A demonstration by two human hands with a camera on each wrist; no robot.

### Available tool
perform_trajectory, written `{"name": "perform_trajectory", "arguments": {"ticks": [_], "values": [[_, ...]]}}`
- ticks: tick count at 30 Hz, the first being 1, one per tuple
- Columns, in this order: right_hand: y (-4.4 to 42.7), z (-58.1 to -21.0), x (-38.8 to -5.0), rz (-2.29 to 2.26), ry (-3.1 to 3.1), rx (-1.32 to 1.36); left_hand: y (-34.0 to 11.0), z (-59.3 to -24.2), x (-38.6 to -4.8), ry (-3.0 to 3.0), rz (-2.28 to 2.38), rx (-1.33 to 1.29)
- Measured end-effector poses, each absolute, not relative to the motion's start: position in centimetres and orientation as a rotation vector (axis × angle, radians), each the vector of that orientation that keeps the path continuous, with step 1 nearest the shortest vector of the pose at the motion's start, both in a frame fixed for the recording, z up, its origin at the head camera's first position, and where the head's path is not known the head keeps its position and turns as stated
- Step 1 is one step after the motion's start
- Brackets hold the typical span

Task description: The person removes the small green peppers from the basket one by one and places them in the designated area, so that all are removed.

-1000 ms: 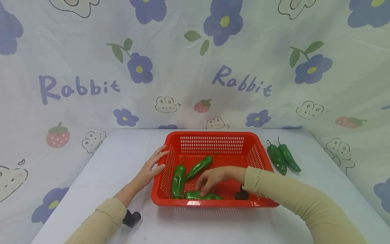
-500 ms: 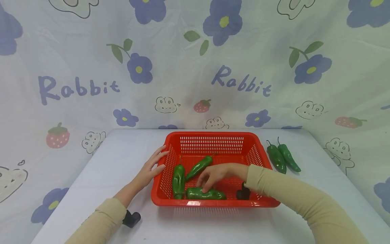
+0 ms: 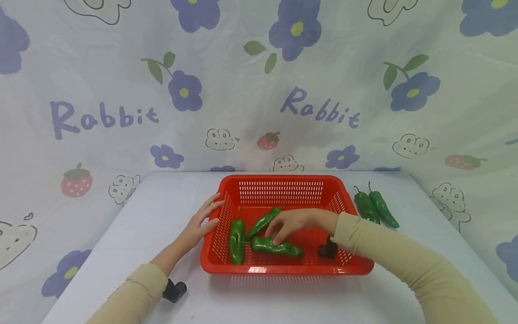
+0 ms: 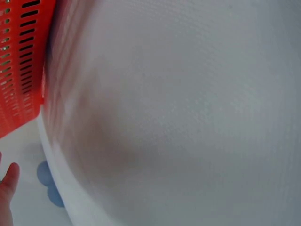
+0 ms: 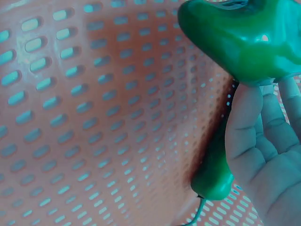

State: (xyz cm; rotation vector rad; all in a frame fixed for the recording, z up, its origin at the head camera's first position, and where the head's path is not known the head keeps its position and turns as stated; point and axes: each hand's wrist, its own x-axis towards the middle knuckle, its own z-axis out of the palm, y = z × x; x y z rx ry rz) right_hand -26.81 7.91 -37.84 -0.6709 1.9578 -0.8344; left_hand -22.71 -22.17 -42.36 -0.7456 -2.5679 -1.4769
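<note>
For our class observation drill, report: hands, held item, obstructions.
Right hand pinching glossy, elongated green pepper inside red, perforated plastic basket. Left hand touching basket's left rim. Obstruction: none seen above pepper.

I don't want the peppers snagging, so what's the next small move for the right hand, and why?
Probably raise the held pepper slightly: the right hand grips it, its stem appears to overlap the left pepper in the head view, and the left hand, touching the basket, may help steady it.
</note>
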Motion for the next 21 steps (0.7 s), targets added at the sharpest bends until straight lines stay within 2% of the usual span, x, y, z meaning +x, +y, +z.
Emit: {"name": "perform_trajectory", "arguments": {"ticks": [21], "values": [[10.1, -34.9, -27.8, -1.061, 1.938, -0.626, -22.1, -42.4, -22.7, -2.574, -1.486, -0.738]]}}
